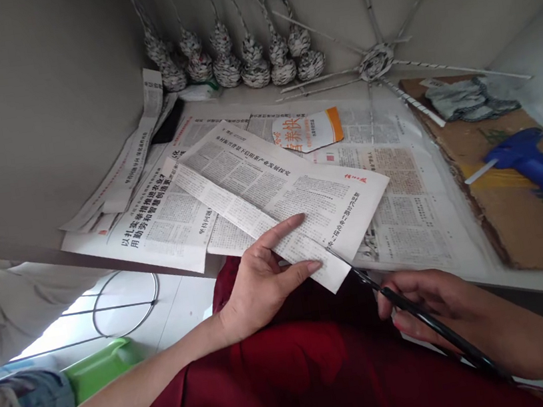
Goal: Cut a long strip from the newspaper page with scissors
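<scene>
Several newspaper sheets (404, 212) cover the table (539, 277). The top sheet (289, 187) juts over its near edge, its cut strip (249, 223) pinched between the left hand's (257, 283) forefinger and thumb. The right hand (432, 305) grips scissors (419, 317), blades at the sheet's edge.

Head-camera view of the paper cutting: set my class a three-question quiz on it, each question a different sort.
1. True or false: the right hand holds the scissors.
2. Which hand pins the newspaper sheet with its fingers? A) left hand B) right hand C) neither
3. Fill in: on the cardboard to the right lies a blue ____.

Key: 1. True. 2. A, with one finger laid on top and the strip held between the fingers. 3. Glue gun.
</scene>
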`<state>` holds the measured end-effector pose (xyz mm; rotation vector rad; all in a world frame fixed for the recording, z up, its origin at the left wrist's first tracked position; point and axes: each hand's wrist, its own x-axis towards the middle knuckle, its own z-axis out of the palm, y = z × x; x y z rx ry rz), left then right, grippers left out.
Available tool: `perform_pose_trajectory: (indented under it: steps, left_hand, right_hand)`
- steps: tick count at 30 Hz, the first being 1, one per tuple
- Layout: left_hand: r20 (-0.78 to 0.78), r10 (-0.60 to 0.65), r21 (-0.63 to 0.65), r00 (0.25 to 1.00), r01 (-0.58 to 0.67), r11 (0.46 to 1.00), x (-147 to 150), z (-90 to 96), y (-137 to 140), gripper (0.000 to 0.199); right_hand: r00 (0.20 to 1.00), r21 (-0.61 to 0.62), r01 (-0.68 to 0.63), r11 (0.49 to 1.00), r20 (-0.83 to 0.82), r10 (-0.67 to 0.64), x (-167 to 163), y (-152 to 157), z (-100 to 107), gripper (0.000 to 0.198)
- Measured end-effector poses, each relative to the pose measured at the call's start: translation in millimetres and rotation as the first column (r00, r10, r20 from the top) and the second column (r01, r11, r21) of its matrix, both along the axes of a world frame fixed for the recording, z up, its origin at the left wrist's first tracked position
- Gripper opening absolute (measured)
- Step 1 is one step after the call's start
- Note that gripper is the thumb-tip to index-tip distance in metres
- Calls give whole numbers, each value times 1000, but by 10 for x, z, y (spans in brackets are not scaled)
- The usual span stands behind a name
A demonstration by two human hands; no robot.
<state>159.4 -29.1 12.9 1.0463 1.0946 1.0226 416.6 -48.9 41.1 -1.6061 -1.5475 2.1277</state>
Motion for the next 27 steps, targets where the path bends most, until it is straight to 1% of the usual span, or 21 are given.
perform_pose_trajectory:
  steps: [6,10,14,19,24,27]
  left_hand:
    - [22,-6,-20,1000,6,1000,-1,10,6,71]
    - [44,-15,-34,999,17,999,2,15,3,72]
    - [80,-15,-43,997,19,999,0,22,-2,73]
    - [120,-51,-57,991,58,997,-4,44,-10,72]
    - [164,-64,-56,984,74,996,2,46,-18,70]
    - [174,-57,-54,983,67,996,5,44,-21,70]
  right_hand:
    - [1000,-35,1,999,-30,-2,103,-49,-124,28]
    - [999,-37,-24,999,-22,23,83,-25,-82,30]
    - [998,-9,-53,999,-26,53,4,45,-19,37]
    - [988,38,-85,996,-123,89,-29,106,-41,43]
    - [990,-28,-57,998,-129,52,-70,121,-86,45]
    - [991,-14,-52,999,-127,50,-86,124,-107,48]
